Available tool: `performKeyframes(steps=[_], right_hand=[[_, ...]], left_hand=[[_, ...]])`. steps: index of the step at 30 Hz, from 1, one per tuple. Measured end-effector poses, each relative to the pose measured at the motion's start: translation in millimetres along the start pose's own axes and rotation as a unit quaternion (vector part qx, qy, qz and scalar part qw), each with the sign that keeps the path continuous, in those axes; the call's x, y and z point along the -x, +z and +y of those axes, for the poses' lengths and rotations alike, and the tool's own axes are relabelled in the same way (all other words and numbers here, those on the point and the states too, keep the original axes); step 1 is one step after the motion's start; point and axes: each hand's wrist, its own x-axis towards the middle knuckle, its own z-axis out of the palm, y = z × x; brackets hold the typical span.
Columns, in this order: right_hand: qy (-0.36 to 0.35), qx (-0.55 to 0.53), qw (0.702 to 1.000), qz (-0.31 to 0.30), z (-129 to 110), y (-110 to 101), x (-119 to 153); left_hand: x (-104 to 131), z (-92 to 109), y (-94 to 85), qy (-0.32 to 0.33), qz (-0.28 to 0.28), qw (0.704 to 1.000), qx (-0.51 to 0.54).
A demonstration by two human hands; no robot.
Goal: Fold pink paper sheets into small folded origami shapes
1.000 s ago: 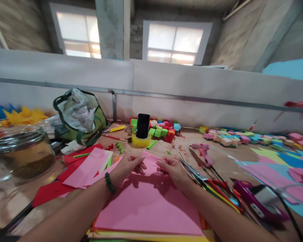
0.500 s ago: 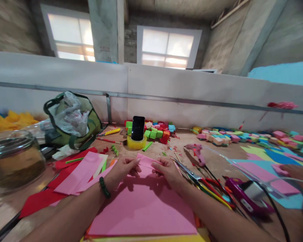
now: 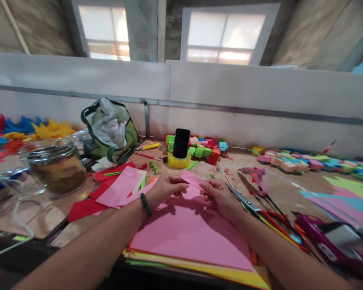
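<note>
Pink piece: the small pink paper (image 3: 191, 177) is between your two hands, raised at an angle over the far edge of the stack; whether its underside touches the sheet below, cannot tell.
Right hand: your right hand (image 3: 214, 192) is clamped on the right side of the small pink paper, thumb on top, fingers curled beneath.
Left hand: your left hand (image 3: 169, 186) is at the piece's left edge, thumb stretched toward it, fingers bent; cannot tell if they grip or only touch. Green bead bracelet (image 3: 145, 204) on this wrist.
Stack: large pink sheet (image 3: 190, 239) on top, under both hands; yellow sheets (image 3: 245, 276) stick out below at your side.
Left of stack: pink strips (image 3: 121, 187) lie over red paper (image 3: 84, 208); lidded glass jar (image 3: 63, 171) farther out, green bag (image 3: 132, 135) behind.
Right of stack: scissors (image 3: 254, 207) beside your right forearm; pink glue gun (image 3: 258, 177) beyond; purple device (image 3: 326, 237) nearer you.
Ahead: dark phone (image 3: 181, 143) propped upright, leaning slightly, in a yellow tape roll (image 3: 179, 161); coloured paper blocks (image 3: 199, 151) just behind.
</note>
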Motion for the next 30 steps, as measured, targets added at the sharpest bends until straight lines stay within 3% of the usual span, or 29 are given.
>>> performKeyframes(steps=[13,22,30], right_hand=[[-0.086,0.020,0.996,-0.008,-1,2,-3],[-0.104,0.075,0.992,-0.001,-5,5,4],[-0.134,0.117,0.984,-0.015,-10,10,6]], left_hand=[[-4,-13,-4.9,0.035,-0.011,0.999,-0.022],[1,3,2.2,-0.006,0.030,0.999,-0.011],[0,-6,0.0,0.013,0.029,0.999,0.006]])
